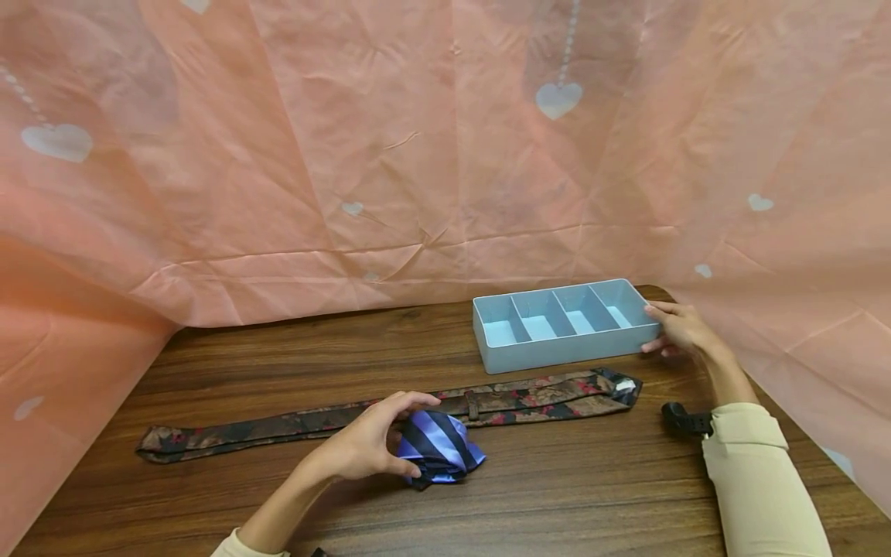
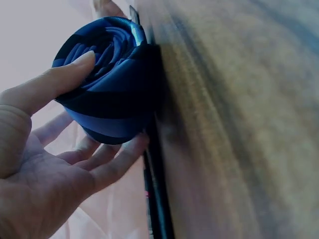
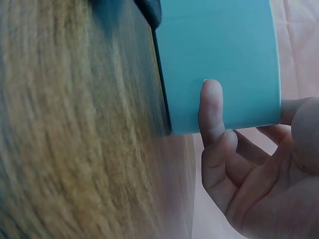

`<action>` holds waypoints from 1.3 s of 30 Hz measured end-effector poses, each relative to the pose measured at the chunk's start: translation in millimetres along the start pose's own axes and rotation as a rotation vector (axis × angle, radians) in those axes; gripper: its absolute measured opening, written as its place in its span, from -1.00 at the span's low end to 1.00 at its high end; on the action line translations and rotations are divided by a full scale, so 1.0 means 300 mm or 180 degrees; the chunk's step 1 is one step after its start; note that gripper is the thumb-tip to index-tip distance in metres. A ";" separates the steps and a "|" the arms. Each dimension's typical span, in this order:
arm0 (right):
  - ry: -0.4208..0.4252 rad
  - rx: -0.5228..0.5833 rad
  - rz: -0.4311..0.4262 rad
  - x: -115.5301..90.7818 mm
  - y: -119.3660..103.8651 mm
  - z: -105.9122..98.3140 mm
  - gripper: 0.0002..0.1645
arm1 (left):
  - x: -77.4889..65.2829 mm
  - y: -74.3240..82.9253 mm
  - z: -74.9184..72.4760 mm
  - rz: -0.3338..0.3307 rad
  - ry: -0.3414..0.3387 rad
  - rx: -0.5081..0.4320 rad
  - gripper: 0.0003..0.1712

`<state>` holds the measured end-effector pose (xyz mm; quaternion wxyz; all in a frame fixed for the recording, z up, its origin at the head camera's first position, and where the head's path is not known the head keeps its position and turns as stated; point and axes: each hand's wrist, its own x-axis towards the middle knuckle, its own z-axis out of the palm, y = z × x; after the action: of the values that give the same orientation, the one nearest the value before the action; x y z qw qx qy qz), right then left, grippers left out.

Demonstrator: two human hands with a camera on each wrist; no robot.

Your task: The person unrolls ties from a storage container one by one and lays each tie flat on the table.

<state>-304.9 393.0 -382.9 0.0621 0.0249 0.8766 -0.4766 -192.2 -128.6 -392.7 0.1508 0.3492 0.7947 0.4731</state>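
Observation:
A blue-and-black striped necktie (image 1: 435, 445), wound into a roll, sits on the wooden table in the head view. My left hand (image 1: 369, 441) holds it between thumb and fingers. In the left wrist view, the thumb lies on the spiral end of the rolled necktie (image 2: 112, 94) and the fingers come round its other side. My right hand (image 1: 678, 329) grips the right end of a light blue box (image 1: 557, 352) with compartments. From the right wrist, fingers show against the outer wall of the box (image 3: 224, 55), with the thumb near its rim.
A dark floral necktie (image 1: 278, 427) lies folded lengthwise across the table (image 1: 571, 487), behind the rolled one and in front of the box. Peach curtain (image 1: 390, 155) with pale hearts hangs at the back and sides. A black strap (image 1: 685, 420) is at the right wrist.

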 end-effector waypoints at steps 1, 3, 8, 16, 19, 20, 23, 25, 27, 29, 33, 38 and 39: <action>-0.0002 -0.0006 -0.0009 -0.001 -0.001 0.001 -0.23 | -0.002 0.005 -0.002 0.0011 0.0006 0.0185 -0.04; -0.0003 -0.0014 -0.0022 -0.003 0.000 0.001 -0.22 | -0.006 0.014 -0.006 0.0027 0.0009 0.0515 -0.04; -0.0016 -0.0095 -0.0001 -0.003 0.000 -0.008 -0.17 | -0.006 0.041 -0.019 0.0009 -0.0097 0.1016 -0.01; 0.0091 -0.0419 -0.0041 -0.027 -0.020 -0.029 -0.06 | 0.011 0.067 -0.016 -0.0042 -0.0147 0.1170 -0.03; 0.0355 -0.0717 -0.0220 -0.045 -0.037 -0.031 -0.07 | 0.018 0.070 -0.011 -0.0057 -0.0140 0.1170 -0.05; 0.0495 -0.0886 -0.0312 -0.053 -0.048 -0.030 -0.07 | 0.019 0.071 -0.010 -0.0066 -0.0132 0.1173 -0.06; 0.0925 -0.1448 -0.0500 -0.083 -0.088 -0.019 -0.07 | 0.022 0.074 -0.006 -0.0080 -0.0099 0.1192 -0.06; 0.1149 -0.1753 -0.0574 -0.108 -0.124 0.000 -0.07 | 0.023 0.076 -0.004 -0.0100 -0.0082 0.1218 -0.06; 0.1228 -0.1828 -0.0664 -0.137 -0.166 0.029 -0.10 | 0.023 0.079 -0.003 -0.0130 -0.0074 0.1240 -0.06; 0.1211 -0.1829 -0.0795 -0.165 -0.213 0.069 -0.17 | 0.024 0.082 -0.004 -0.0160 -0.0071 0.1263 -0.05; 0.0666 -0.1598 -0.1068 -0.206 -0.312 0.176 -0.44 | 0.027 0.089 -0.006 -0.0181 -0.0072 0.1289 -0.05; -0.0284 -0.1173 -0.1290 -0.228 -0.382 0.297 -0.70 | 0.030 0.092 -0.005 -0.0215 -0.0080 0.1265 -0.05; -0.0407 -0.1114 -0.1316 -0.231 -0.386 0.316 -0.72 | 0.030 0.092 -0.005 -0.0228 -0.0075 0.1261 -0.05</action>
<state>-240.1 251.6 -328.2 0.0221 -0.1958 0.9263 -0.3211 -187.9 -114.7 -367.5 0.1052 0.3490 0.8823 0.2977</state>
